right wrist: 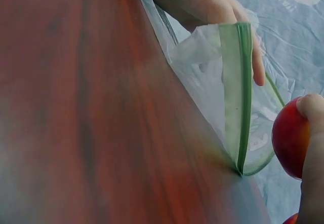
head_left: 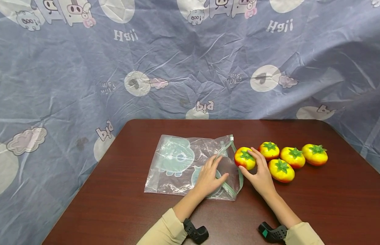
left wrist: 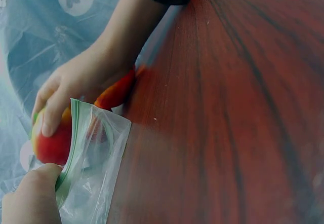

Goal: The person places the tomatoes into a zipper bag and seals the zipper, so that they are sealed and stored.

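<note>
- The clear bag (head_left: 177,154) lies on the left half of the desk (head_left: 116,190), its far side near the desk's far edge. Its mouth, bordered by a green strip (head_left: 241,177), faces the right edge; this orientation presumably gives the right side direct access.
- The left hand (head_left: 208,178) rests at the upper rim of the mouth, fingers extended and thumb well apart from them. No grip is visible; the contact appears to hold the rim back so that the mouth gapes.
- The right hand (head_left: 261,173) holds one yellow-and-red fruit (head_left: 242,158) between thumb and fingers, just beside the mouth. The grasp, taken from the side away from the bag, probably leaves the facing side of the fruit unobstructed.
- Four loose fruits (head_left: 292,157) sit grouped toward the desk's right edge, green leaves uppermost, apparently within reach of the right hand.
- Hidden: in the right wrist view, the green strip masks part of the left hand's fingers. Reflections make the film layers hard to separate. Whether the held fruit touches the desk cannot be told.
- Cut off: the desk's near edge lies outside the head view, and both sleeves (head_left: 165,229) leave it at the bottom. Each wrist view crops its own hand.
</note>
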The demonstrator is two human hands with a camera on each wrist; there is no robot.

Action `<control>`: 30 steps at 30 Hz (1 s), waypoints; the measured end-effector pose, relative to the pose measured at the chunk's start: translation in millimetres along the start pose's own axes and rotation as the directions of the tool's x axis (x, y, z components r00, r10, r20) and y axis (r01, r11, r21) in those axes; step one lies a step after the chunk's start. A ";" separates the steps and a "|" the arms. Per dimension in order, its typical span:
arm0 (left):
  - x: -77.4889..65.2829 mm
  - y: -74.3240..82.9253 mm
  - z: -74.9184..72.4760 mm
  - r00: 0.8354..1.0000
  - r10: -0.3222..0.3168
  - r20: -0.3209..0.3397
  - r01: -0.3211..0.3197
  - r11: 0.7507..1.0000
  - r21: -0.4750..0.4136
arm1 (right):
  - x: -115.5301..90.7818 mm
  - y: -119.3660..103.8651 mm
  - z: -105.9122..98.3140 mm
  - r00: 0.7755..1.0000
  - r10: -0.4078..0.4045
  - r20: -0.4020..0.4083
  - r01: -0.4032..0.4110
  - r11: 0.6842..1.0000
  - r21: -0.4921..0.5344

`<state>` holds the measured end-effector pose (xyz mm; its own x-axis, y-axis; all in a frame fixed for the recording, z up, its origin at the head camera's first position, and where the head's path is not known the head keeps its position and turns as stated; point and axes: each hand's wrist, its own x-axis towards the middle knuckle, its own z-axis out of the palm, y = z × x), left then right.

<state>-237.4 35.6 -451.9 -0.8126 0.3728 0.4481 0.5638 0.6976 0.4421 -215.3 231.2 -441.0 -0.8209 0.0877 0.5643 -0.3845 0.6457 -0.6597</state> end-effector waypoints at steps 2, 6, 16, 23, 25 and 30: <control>0.5 -0.2 -0.2 1.000 0.004 -0.005 -0.004 1.000 0.004 | 3.2 1.9 3.7 1.000 0.013 0.002 -0.013 1.000 -0.002; 0.3 -0.1 -0.7 1.000 0.010 -0.003 -0.010 1.000 0.005 | 7.6 4.2 10.2 0.999 0.036 -0.002 -0.036 0.999 -0.002; 0.2 -0.9 0.6 1.000 -0.013 0.000 0.013 1.000 0.005 | 15.2 0.6 23.2 0.997 0.082 -0.015 -0.082 0.997 0.003; 0.1 -1.3 0.3 1.000 -0.005 -0.005 0.005 1.000 0.018 | 14.3 -1.4 28.3 0.998 0.058 0.028 -0.058 0.998 -0.006; 0.4 -1.4 0.2 1.000 -0.006 -0.003 0.006 1.000 0.016 | 13.7 -1.7 29.8 0.998 0.050 0.047 -0.050 0.999 -0.011; 0.5 -1.4 -0.1 1.000 0.005 -0.008 -0.005 1.000 0.018 | 13.1 -1.4 32.7 0.993 0.035 0.113 -0.034 0.999 -0.010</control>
<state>-238.6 34.8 -452.1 -0.8085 0.3715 0.4564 0.5651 0.7065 0.4260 -239.3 206.7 -448.9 -0.8764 0.0241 0.4810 -0.3519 0.6498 -0.6738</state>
